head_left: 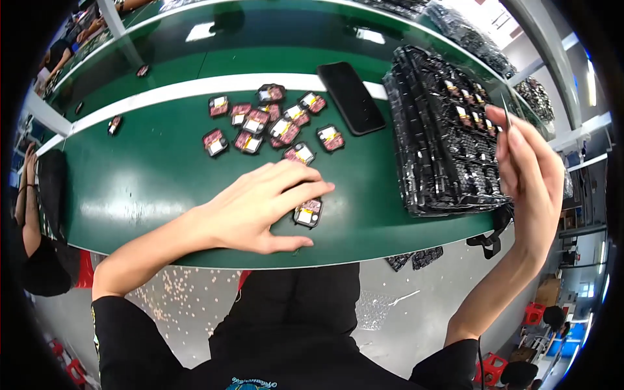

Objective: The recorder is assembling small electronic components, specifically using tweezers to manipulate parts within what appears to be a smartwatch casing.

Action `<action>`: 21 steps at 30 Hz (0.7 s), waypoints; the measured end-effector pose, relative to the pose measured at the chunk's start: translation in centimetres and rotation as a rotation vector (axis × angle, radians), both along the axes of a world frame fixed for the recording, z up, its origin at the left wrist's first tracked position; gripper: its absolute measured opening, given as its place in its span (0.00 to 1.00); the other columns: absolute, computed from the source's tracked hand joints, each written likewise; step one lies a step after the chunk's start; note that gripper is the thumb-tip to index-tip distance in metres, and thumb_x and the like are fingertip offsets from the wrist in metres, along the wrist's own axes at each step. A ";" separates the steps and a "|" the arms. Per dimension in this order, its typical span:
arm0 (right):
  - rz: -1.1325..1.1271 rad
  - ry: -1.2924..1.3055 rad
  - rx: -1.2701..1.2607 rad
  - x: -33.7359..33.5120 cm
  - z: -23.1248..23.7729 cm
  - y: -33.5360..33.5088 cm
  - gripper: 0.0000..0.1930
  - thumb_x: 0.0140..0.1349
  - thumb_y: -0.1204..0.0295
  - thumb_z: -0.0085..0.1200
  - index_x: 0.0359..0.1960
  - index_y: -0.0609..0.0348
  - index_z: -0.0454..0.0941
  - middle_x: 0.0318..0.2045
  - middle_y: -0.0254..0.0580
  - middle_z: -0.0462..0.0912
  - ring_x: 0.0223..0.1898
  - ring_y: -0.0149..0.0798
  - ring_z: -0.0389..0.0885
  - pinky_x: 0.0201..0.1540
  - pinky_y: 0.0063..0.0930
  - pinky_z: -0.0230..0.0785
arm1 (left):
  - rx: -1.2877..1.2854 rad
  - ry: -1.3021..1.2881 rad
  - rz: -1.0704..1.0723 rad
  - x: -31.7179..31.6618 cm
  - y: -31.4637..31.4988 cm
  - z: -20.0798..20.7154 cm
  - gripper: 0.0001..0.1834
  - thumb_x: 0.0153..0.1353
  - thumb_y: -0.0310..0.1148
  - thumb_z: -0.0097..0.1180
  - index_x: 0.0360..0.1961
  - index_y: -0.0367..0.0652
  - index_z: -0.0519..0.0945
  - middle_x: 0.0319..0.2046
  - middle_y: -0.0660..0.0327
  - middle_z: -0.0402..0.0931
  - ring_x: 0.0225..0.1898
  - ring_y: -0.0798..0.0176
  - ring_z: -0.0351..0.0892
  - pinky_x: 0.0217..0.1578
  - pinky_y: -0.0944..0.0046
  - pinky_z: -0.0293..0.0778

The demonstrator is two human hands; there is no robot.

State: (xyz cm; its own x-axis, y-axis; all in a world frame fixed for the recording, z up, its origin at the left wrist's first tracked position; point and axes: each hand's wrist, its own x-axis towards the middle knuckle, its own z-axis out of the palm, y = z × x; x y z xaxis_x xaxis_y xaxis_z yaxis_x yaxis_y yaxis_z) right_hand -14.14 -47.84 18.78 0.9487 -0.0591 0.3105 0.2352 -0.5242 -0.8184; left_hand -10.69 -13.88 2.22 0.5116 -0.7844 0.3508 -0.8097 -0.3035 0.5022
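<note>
My left hand (pixel 257 205) is over the green table with its fingers spread, the thumb apart from the index finger. Between them, close to the table's near edge, lies a small black rectangular part (pixel 307 214) with a reddish, white and yellow face. Whether the fingers touch it cannot be told. My right hand (pixel 532 162) is raised at the right of a stack of black plastic trays (pixel 422 130), pinching slim pointed metal tweezers (pixel 507 110), tip up. Several similar parts (pixel 463 117) sit in the top tray's pockets. A loose group of such parts (pixel 257 121) lies beyond my left hand.
A black smartphone (pixel 351 99) lies between the loose parts and the trays. A white strip (pixel 175 91) crosses the table; a few parts (pixel 114 125) are farther left. Bagged trays (pixel 468 36) stand at the back right. Another person (pixel 39 260) sits at the left.
</note>
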 end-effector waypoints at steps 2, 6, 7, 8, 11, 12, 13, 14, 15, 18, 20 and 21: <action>0.117 0.075 0.105 -4.3 -2.1 2.4 0.12 0.78 0.76 0.58 0.54 0.72 0.89 0.33 0.33 0.86 0.22 0.20 0.73 0.24 0.16 0.61 | 0.022 -0.030 0.017 0.4 -0.5 -0.4 0.43 0.54 0.41 0.83 0.70 0.43 0.79 0.61 0.54 0.80 0.59 0.47 0.81 0.59 0.49 0.79; 0.201 0.235 0.286 -5.2 -10.2 6.7 0.08 0.72 0.84 0.64 0.49 0.71 0.91 0.32 0.41 0.89 0.24 0.23 0.81 0.25 0.17 0.69 | 0.022 0.032 0.025 0.1 0.4 -1.7 0.41 0.54 0.39 0.83 0.68 0.42 0.80 0.59 0.55 0.83 0.57 0.48 0.82 0.58 0.50 0.79; 0.193 0.291 0.309 -4.9 -11.7 7.0 0.07 0.73 0.83 0.65 0.49 0.71 0.91 0.32 0.40 0.89 0.24 0.22 0.80 0.25 0.17 0.68 | -0.013 0.022 0.028 -0.1 0.6 -1.8 0.41 0.53 0.39 0.84 0.68 0.42 0.81 0.58 0.55 0.84 0.56 0.48 0.83 0.57 0.51 0.79; 0.184 0.345 0.331 -4.6 -13.1 7.1 0.06 0.73 0.81 0.67 0.48 0.70 0.91 0.32 0.39 0.89 0.25 0.21 0.80 0.26 0.17 0.67 | -0.006 0.038 0.029 -0.2 0.7 -1.8 0.41 0.53 0.39 0.84 0.68 0.42 0.81 0.58 0.55 0.84 0.56 0.48 0.83 0.57 0.51 0.79; 0.162 0.362 0.402 -4.3 -16.1 7.3 0.05 0.73 0.81 0.68 0.46 0.71 0.91 0.32 0.33 0.88 0.28 0.17 0.79 0.29 0.14 0.66 | -0.027 0.037 0.065 -0.3 0.4 -1.2 0.40 0.50 0.40 0.85 0.64 0.41 0.83 0.57 0.56 0.84 0.54 0.49 0.83 0.55 0.52 0.78; 0.164 0.318 0.408 -4.1 -16.6 7.4 0.05 0.72 0.82 0.69 0.46 0.71 0.91 0.31 0.32 0.87 0.30 0.16 0.78 0.30 0.14 0.65 | -0.019 0.050 0.067 -0.5 0.4 -1.1 0.40 0.50 0.40 0.85 0.64 0.41 0.83 0.57 0.56 0.84 0.54 0.49 0.83 0.55 0.52 0.78; 0.159 0.318 0.374 -4.0 -16.9 7.2 0.05 0.71 0.84 0.69 0.45 0.72 0.91 0.31 0.30 0.86 0.30 0.16 0.78 0.31 0.13 0.65 | 0.014 0.030 0.099 -0.6 0.3 -1.0 0.39 0.49 0.40 0.86 0.62 0.41 0.84 0.55 0.57 0.83 0.53 0.49 0.82 0.53 0.52 0.78; 0.159 0.331 0.382 -3.8 -17.3 7.0 0.05 0.71 0.84 0.69 0.45 0.72 0.91 0.31 0.30 0.86 0.30 0.16 0.78 0.31 0.13 0.65 | 0.047 0.012 0.131 -0.7 0.2 -1.1 0.37 0.49 0.40 0.86 0.60 0.41 0.85 0.53 0.58 0.82 0.51 0.50 0.81 0.52 0.52 0.77; 0.184 0.288 0.383 -3.6 -17.6 7.0 0.05 0.70 0.85 0.69 0.45 0.72 0.91 0.31 0.30 0.85 0.30 0.16 0.77 0.30 0.13 0.64 | 0.040 0.008 0.133 -0.8 0.1 -1.3 0.33 0.50 0.40 0.85 0.57 0.42 0.86 0.50 0.59 0.80 0.49 0.51 0.80 0.51 0.52 0.76; 0.193 0.234 0.395 -3.6 -18.2 6.9 0.07 0.67 0.87 0.69 0.44 0.72 0.92 0.29 0.30 0.85 0.27 0.16 0.75 0.29 0.14 0.61 | 0.049 0.080 0.079 -0.5 0.1 -1.6 0.30 0.53 0.38 0.84 0.56 0.42 0.87 0.49 0.59 0.80 0.49 0.52 0.80 0.51 0.53 0.76; 0.193 0.201 0.255 -3.7 -18.0 7.0 0.07 0.64 0.88 0.71 0.43 0.71 0.93 0.27 0.31 0.84 0.25 0.16 0.73 0.26 0.15 0.57 | 0.052 0.109 0.073 -0.5 0.3 -1.4 0.30 0.53 0.37 0.84 0.56 0.43 0.86 0.50 0.60 0.81 0.48 0.53 0.80 0.50 0.55 0.75; 0.212 0.156 0.215 -3.6 -18.3 6.7 0.08 0.61 0.87 0.72 0.42 0.70 0.94 0.23 0.31 0.82 0.23 0.17 0.71 0.24 0.17 0.54 | 0.014 0.162 0.067 -0.4 0.2 -1.6 0.30 0.53 0.38 0.84 0.56 0.44 0.87 0.49 0.61 0.83 0.46 0.54 0.80 0.48 0.57 0.74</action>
State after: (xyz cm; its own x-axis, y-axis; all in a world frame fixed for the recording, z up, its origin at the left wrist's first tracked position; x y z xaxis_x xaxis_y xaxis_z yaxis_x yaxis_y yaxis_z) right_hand -17.73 -41.11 0.43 0.9820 0.0957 0.1626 0.1837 -0.2884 -0.9397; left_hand -11.12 -13.65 0.61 0.6119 -0.7510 0.2483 -0.6960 -0.3622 0.6200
